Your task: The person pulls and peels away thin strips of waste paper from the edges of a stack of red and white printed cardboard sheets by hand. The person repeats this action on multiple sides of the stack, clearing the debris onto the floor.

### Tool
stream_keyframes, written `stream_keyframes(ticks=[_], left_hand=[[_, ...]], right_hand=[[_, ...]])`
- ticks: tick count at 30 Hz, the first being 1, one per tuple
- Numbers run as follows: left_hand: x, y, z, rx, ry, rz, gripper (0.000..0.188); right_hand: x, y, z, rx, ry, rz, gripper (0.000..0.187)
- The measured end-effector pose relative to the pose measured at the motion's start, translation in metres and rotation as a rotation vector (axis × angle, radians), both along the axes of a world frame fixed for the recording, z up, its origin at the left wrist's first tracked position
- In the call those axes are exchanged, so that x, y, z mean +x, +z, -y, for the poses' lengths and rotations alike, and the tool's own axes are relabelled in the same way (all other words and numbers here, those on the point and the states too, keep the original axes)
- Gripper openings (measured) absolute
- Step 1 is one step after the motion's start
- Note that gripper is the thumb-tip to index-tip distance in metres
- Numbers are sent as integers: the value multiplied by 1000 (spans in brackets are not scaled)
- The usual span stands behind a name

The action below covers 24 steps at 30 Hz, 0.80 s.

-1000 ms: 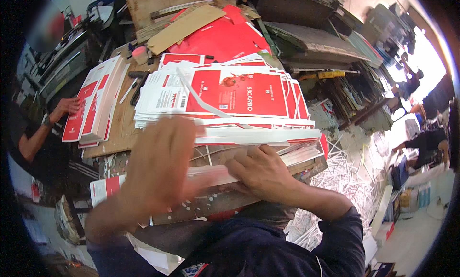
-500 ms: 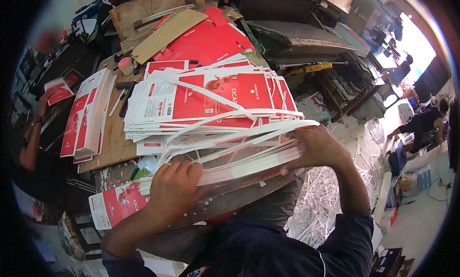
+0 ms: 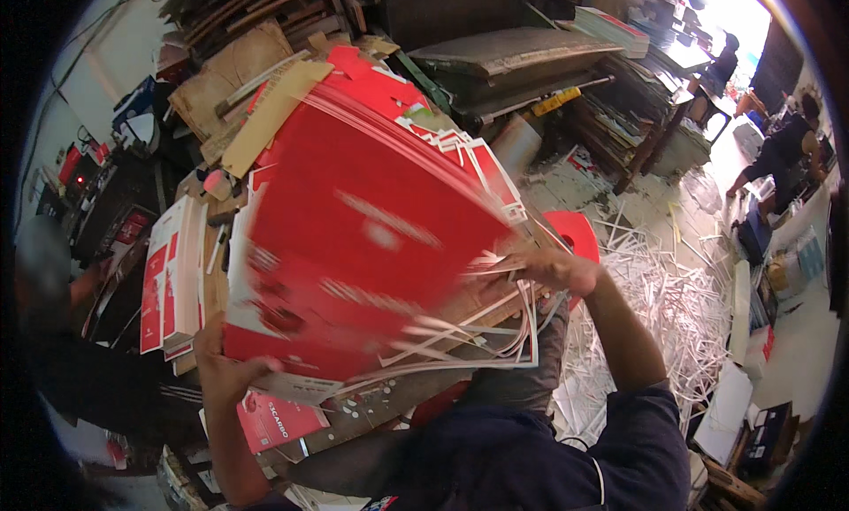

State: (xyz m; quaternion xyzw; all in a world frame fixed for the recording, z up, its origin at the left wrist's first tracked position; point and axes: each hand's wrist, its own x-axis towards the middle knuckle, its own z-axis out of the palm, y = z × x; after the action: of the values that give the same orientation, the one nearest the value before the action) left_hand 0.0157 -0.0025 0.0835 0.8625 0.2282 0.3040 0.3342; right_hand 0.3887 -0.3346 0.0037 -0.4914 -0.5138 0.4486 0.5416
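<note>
A thick stack of red and white printed sheets is raised and tilted in front of me, its red face blurred by motion. My left hand grips its lower left edge, the thumb lying over the top sheet. At the stack's right corner, the curled fingers of my right hand are closed on white paper strips. The strips hang in loops below this hand, over the table edge. Whether these fingers also touch the sheets is hard to see. Most of the sheets on the table behind are hidden by the raised stack.
Another printed stack stands at the table's left, near a pink cup. A red printed piece lies by my left forearm. Cut strips cover the floor at right, beside a red round-edged object. A person bends at far right.
The stack has swung up and to the left, turning its red face to view. My left hand has moved left and down. The strips now hang by my right hand, away from the stack's front edge.
</note>
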Motion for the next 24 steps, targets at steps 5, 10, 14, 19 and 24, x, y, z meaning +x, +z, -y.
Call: stream_keyframes(ticks=[5,10,14,19,24], left_hand=[[-14,-21,-36,-454,-41,462,95],[-46,-67,-60,-709,-25,743,90],[-52,-83,-45,-721,-95,734,92],[-27,-75,9,-750,-33,700,96],[-10,-67,31,-806,-57,613,87]], right_hand=[[-37,28,-18,-141,-70,101,88],[-47,73,-15,-446,-4,770,72],[-52,119,-9,-116,-259,475,74],[-75,175,-44,229,-155,559,82],[-127,175,-99,16,-96,675,61]])
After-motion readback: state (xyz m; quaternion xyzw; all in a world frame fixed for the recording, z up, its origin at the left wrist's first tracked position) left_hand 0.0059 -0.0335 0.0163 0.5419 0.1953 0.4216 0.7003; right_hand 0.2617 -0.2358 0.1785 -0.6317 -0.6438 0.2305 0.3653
